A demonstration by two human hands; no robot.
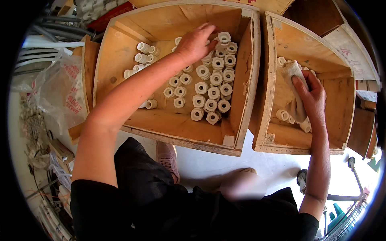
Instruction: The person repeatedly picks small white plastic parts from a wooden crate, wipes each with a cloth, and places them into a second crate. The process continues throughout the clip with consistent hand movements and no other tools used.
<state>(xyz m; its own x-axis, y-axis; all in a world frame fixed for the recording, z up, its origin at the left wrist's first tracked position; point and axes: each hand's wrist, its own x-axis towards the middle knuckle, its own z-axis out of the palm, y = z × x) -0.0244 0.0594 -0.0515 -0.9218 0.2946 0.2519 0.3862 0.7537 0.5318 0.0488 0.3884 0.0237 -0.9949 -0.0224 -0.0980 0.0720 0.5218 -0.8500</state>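
Stacked white plastic pipe fittings [216,77] with round centre holes stand in columns in the right part of a large wooden crate [181,144]. My left hand [194,42] reaches over them near the crate's far wall, its fingers beside an upper fitting [224,38]; whether it grips one cannot be told. My right hand [310,90] is in a smaller wooden crate [268,90] on the right, closed on a beige cloth or glove [294,70]. Several white threaded fittings [282,115] lie around and partly beneath the cloth.
More white fittings [144,47] lie along the left side of the large crate. Further left are a clear plastic bag [57,93] and grey and white pipes [54,45]. A wheeled metal frame [343,197] stands on the floor at lower right.
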